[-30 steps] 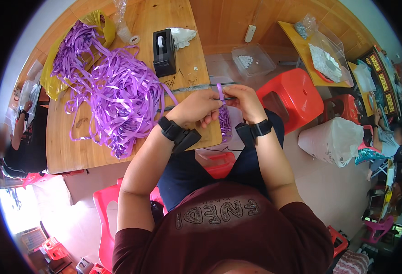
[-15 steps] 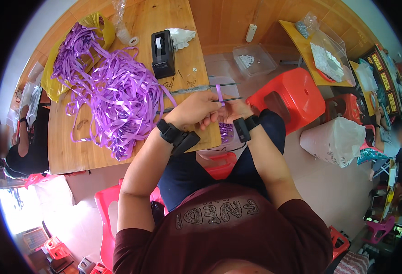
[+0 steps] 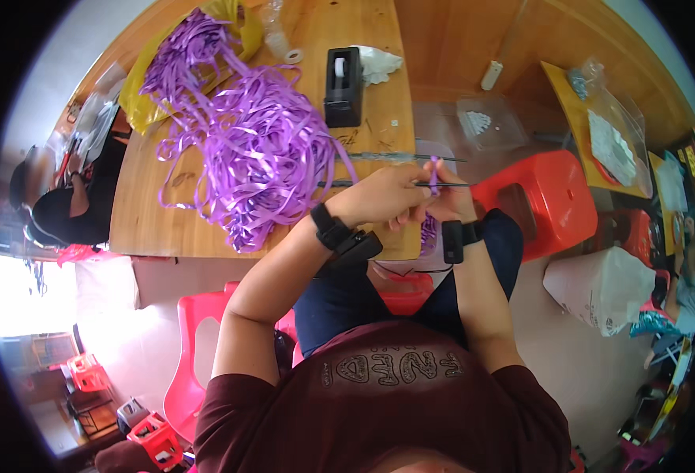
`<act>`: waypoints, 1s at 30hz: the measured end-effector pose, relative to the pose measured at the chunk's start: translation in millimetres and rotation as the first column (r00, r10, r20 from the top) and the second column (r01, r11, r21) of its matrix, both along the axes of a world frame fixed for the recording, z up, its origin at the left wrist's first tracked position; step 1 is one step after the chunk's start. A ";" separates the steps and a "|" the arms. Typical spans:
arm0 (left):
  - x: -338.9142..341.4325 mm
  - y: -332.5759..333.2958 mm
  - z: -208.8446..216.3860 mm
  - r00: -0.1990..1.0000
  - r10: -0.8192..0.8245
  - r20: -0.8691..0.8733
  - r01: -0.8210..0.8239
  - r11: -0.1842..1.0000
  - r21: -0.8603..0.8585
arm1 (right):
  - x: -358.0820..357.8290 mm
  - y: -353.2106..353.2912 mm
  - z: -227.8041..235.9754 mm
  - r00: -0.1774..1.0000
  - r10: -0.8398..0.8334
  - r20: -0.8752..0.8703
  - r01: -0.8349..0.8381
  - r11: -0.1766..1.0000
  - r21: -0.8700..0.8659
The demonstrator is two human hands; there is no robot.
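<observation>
Two thin dark rods, an upper rod (image 3: pixel 452 159) and a lower rod (image 3: pixel 456 185), stick out past the table's right edge. A purple ribbon (image 3: pixel 433 172) spans both rods and looks bunched. My left hand (image 3: pixel 387 193) is closed at the lower rod, just left of the ribbon. Close beside it, my right hand (image 3: pixel 452 205) is closed below and right of the ribbon, its fingers curled up toward it. The fingertips partly hide each other, so the exact grip on the ribbon is hard to see. A big tangled ribbon pile (image 3: pixel 265 150) lies left of my hands.
On the wooden table (image 3: pixel 146 221) stand a black tape dispenser (image 3: pixel 343 91) and a yellow bag (image 3: pixel 138 98) spilling ribbon. More ribbon (image 3: pixel 428 236) hangs below my hands. A red stool (image 3: pixel 545 201) is at the right, with a white sack (image 3: pixel 596 284) beyond. Another person (image 3: pixel 63 209) sits far left.
The whole view has shifted, so the table and hands appear farther right. The ribbon across the rods was a flat strip and now looks bunched. Both hands stay close together at it.
</observation>
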State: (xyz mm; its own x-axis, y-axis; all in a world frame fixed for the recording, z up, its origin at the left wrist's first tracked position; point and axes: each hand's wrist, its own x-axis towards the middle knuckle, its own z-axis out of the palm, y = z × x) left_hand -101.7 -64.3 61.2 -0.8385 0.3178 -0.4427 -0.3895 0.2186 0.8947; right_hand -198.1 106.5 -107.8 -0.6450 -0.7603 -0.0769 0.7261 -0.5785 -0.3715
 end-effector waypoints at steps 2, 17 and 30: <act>16.9 -14.7 9.9 0.953 0.023 -0.301 -0.065 0.989 -0.129 | -4.4 9.1 -6.8 1.000 0.010 0.019 -0.009 0.999 -0.043; 36.2 -145.5 6.5 0.588 -0.037 -0.808 -0.723 0.424 -0.546 | -18.0 60.8 -54.4 0.948 -0.094 -0.303 0.310 0.470 0.826; 98.6 -12.1 35.2 0.474 -0.336 -0.814 -0.220 0.850 -0.479 | 103.7 39.5 114.1 0.426 -0.029 -0.904 0.682 0.667 0.300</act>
State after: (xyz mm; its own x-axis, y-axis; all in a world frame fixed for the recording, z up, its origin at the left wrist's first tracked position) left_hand -3.1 -76.4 96.4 -0.8448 0.3721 0.3847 0.5301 0.6804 0.5061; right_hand -94.4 146.0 6.3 -0.8391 -0.4310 0.3320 -0.3063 -0.1302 -0.9430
